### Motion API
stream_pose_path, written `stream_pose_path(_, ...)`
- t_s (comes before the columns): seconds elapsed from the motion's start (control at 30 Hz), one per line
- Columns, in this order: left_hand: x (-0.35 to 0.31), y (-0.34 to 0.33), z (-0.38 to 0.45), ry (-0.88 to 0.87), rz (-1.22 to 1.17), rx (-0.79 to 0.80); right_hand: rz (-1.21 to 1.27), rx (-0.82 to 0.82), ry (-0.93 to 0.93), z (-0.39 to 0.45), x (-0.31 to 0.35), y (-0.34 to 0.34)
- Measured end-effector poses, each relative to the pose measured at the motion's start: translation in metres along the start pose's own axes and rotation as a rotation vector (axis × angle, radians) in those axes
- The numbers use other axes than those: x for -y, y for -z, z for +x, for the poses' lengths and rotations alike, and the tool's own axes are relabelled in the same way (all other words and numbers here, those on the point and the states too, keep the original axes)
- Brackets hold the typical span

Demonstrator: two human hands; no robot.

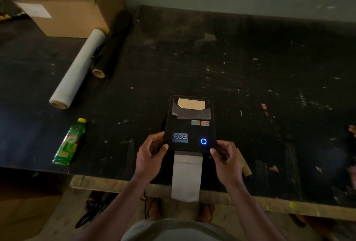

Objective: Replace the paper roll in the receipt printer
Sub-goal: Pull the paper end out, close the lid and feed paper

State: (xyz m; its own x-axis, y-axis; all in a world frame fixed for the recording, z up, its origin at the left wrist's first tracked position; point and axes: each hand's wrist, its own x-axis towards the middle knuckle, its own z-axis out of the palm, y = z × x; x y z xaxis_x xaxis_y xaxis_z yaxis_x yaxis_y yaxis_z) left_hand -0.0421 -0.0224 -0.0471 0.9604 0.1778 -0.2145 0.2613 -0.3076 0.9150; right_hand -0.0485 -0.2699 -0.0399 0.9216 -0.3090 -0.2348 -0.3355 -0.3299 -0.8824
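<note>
A black receipt printer (189,125) stands near the table's front edge, its lid down and a blue ring light (203,141) glowing. A strip of white paper (186,177) hangs from its front slot over the table edge. Through the lid's window a tan paper roll (191,104) shows. My left hand (151,154) grips the printer's front left corner, thumb on top. My right hand (225,157) holds the front right corner. A brown cardboard core (244,165) lies on the table behind my right hand, partly hidden.
A green bottle with a yellow cap (69,142) lies at the left. A white film roll (79,69) and a black roll (111,46) lie further back left, by stacked cardboard boxes (63,3). The black table (250,63) is scuffed; a wall stands behind.
</note>
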Motion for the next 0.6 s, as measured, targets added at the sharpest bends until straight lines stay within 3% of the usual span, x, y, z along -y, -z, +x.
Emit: stream_pose_path(0.6, 0.0044, -0.0001, 0.0027, -0.001, -0.002, 0.0, 0.018, -0.003, 0.024, -0.0006, 0.0008, 0.0005)
